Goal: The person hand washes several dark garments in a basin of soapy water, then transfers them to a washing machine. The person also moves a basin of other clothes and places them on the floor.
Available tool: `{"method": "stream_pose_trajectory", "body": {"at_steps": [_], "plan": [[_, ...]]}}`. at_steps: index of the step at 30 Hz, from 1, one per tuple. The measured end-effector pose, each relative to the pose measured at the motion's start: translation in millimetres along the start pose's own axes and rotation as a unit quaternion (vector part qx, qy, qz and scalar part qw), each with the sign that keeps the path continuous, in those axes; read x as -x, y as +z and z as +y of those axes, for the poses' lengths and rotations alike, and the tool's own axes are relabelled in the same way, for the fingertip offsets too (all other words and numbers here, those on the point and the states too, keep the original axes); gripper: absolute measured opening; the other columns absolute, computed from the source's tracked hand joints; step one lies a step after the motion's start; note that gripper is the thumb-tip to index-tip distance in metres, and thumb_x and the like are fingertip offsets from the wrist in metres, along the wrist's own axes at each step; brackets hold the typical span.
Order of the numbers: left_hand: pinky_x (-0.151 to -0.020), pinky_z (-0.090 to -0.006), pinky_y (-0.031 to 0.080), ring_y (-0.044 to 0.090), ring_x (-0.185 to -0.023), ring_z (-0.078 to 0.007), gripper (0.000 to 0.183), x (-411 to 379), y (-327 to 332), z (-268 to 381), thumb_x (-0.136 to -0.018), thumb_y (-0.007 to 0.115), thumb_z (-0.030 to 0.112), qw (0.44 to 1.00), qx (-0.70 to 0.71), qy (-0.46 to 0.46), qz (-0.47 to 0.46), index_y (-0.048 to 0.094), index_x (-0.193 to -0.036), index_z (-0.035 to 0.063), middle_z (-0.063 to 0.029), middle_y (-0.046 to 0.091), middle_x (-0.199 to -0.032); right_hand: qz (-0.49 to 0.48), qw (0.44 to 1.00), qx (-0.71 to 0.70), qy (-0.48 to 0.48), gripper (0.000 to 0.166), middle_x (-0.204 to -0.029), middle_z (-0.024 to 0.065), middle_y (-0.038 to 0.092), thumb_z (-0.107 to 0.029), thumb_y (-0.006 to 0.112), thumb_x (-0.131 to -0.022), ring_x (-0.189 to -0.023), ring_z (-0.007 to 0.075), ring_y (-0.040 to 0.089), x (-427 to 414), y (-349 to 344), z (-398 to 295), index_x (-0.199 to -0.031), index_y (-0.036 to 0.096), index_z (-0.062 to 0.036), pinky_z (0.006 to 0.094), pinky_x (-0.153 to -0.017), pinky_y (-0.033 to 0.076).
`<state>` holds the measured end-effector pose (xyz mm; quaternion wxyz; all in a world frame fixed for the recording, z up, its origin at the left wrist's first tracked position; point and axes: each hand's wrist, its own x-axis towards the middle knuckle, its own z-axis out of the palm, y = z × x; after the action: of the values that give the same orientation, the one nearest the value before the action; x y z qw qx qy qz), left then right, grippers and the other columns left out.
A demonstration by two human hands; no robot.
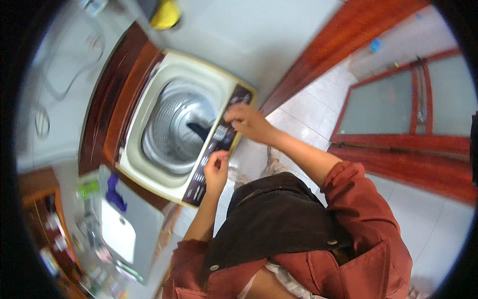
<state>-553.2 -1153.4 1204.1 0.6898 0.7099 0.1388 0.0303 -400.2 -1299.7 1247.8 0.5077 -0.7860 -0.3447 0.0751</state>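
Observation:
A top-loading washing machine [179,63] stands before me with its lid raised. Inside its metal drum [164,138] lies a dark cloth item [198,130]. My right hand [248,121] is over the upper part of the dark control panel [194,188], its fingers bent; whether it touches the panel is blurred. Near the lower part of the panel is my left hand [217,166], fingers curled, with nothing seen in it.
At lower left a counter [149,239] bears a white sink [117,231], a purple cloth [115,192] and several small items. A red wooden door frame [321,48] and a glass-paned door [377,104] are at right. Something yellow [166,15] is near the top.

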Motion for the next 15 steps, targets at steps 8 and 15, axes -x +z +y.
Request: {"method": "stream_pose_trajectory", "body": {"at_steps": [8, 15], "plan": [[-0.065, -0.0220, 0.044, 0.054, -0.071, -0.0080, 0.009, -46.9, 197.0, 44.7, -0.081, 0.052, 0.001, 0.979, -0.028, 0.037, -0.198, 0.057, -0.088, 0.0011, -0.0019, 0.058, -0.076, 0.081, 0.935, 0.085, 0.334, 0.021, -0.087, 0.0162, 0.057, -0.018, 0.054, -0.076, -0.081, 0.0306, 0.056, 225.9, -198.6, 98.2, -0.093, 0.061, -0.0073, 0.0369, -0.073, 0.045], [-0.065, -0.0234, 0.046, 0.057, -0.072, -0.0102, 0.009, -105.2, 379.7, 49.2, -0.082, 0.050, 0.001, 0.981, -0.021, -0.009, -0.194, 0.056, -0.089, 0.0000, -0.0032, 0.057, -0.082, 0.187, 0.871, 0.094, 0.445, 0.020, -0.086, 0.0164, 0.059, -0.015, 0.056, -0.076, -0.079, 0.0265, 0.058, 354.1, -350.3, 176.0, -0.092, 0.062, -0.0051, 0.0340, -0.072, 0.046]]}}
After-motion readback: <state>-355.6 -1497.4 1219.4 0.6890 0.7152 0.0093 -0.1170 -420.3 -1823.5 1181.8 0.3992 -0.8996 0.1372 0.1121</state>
